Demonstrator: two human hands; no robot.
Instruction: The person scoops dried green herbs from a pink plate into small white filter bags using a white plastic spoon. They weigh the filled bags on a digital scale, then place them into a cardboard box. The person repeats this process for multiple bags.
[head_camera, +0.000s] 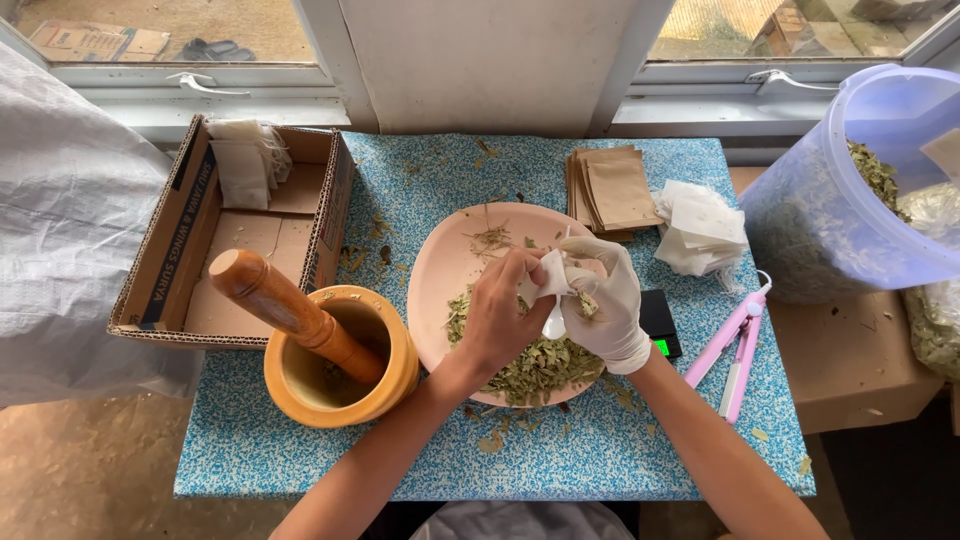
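Filling step by the looks of it: left hand (500, 315) pinches a small white filter bag (548, 275) open over the pink plate (450, 260), gloved right hand (610, 300) grips a white spoon (555, 322) at its mouth. Next probably needs a steady tip-in.

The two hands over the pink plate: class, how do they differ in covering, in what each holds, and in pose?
The left hand is bare; the right hand wears a white glove. The left hand pinches a small white sachet from above, while the right hand steadies the sachet's other side and also holds a white spoon. The left hand shows its back, the right hand its curled fingers. Both hover over the pink plate of dried leaves.
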